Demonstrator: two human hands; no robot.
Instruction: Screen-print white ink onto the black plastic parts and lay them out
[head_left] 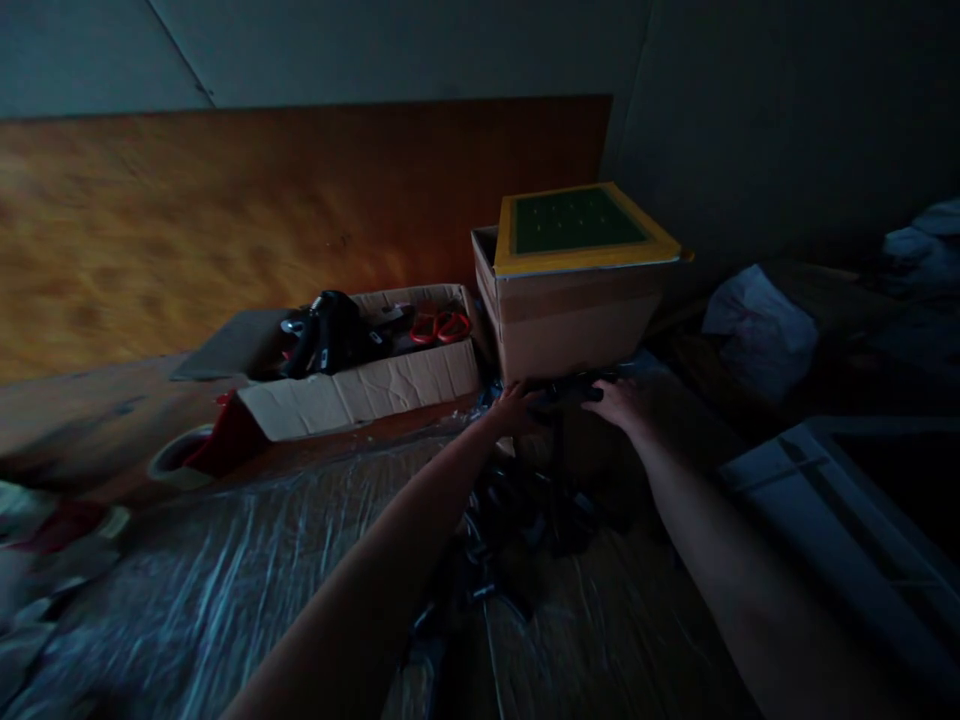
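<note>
At the foot of a cardboard box, both my arms reach forward into dim light. My left hand (516, 408) curls its fingers at the left end of a row of dark pieces; what is under the fingers is too dark to make out. At the right end, my right hand (618, 404) has its fingers closed on a small black part (592, 393). The row of black parts (559, 386) lies along the box's base between the hands. Nearer to me, a loose pile of black, shiny parts (510, 510) spreads between my forearms.
The cardboard box (574, 320) carries a yellow-framed green panel (577, 222). Left of it, an open carton (367, 395) holds black items and red-handled scissors (442, 326). A tape roll (180, 460) lies farther left. At right stand a grey bin (810, 470) and a white bag (761, 325).
</note>
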